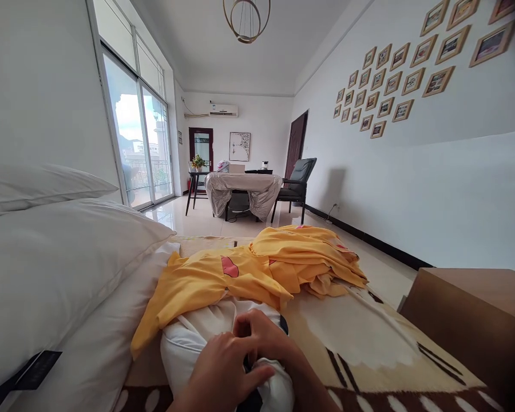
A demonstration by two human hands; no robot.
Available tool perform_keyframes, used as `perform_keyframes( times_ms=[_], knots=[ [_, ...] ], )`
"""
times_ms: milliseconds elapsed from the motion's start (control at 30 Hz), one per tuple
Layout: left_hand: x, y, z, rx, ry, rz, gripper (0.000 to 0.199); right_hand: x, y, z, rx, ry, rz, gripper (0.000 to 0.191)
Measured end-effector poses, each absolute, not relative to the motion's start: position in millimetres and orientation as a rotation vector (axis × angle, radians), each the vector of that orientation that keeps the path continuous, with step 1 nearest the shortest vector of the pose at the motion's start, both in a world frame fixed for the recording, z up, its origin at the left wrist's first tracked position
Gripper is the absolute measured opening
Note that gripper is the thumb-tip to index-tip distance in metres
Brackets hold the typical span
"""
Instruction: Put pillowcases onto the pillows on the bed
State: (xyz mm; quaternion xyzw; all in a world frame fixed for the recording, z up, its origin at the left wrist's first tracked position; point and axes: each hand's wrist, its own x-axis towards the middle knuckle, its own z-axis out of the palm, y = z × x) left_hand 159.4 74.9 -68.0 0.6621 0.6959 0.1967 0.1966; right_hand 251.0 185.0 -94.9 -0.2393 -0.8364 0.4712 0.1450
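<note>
In front of me on the bed lies a bunched white cloth [189, 349] with dark patches and thin piping; its exact kind is unclear. My left hand [221, 366] is curled over it, the thumb pointing right across the fabric. Crossing close behind is my right hand [268, 337], its fingers bent into a pinch at the cloth's upper middle. The fingertips of both hands are partly hidden. Just beyond them a yellow garment [206, 280] with pink-red patches is spread in loose folds, overlapping the white cloth's far edge.
White pillows [68, 269] are stacked at the left. Under everything is a cream and brown patterned blanket [369, 337]. A cardboard box [467, 309] stands at the right. Farther off are a covered table [244, 182] and a black chair [298, 180].
</note>
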Motion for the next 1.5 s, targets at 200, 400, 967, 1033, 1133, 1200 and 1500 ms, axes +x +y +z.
perform_keyframes(
  times_ms=[200,400,967,1033,1133,1200,1500],
  knots=[
    [147.9,74.2,-66.2,1.726,1.592,0.901,0.031,268.3,199.5,-94.6,-0.487,-2.559,1.499,0.003],
    [133.0,83.6,-65.5,1.572,1.414,1.071,0.037,298.6,218.1,-79.6,-0.911,-2.364,0.933,0.016],
    [123.3,80.7,-56.1,1.700,1.462,1.199,0.055,281.3,160.4,-60.5,-0.096,-1.126,1.002,0.034],
    [133.8,80.9,-59.4,1.656,1.460,1.148,0.048,278.4,154.5,-62.2,-0.088,-1.071,0.981,0.036],
    [143.8,83.0,-63.9,1.601,1.496,1.078,0.031,272.9,149.6,-70.0,-0.060,-1.016,0.988,0.042],
    [145.1,85.3,-66.7,1.588,1.500,1.082,0.022,270.9,148.8,-75.2,-0.051,-1.010,1.015,0.044],
    [116.9,89.5,-67.5,0.967,1.061,1.340,0.037,292.8,158.9,-59.3,0.052,-0.974,1.194,0.047]
  ],
)
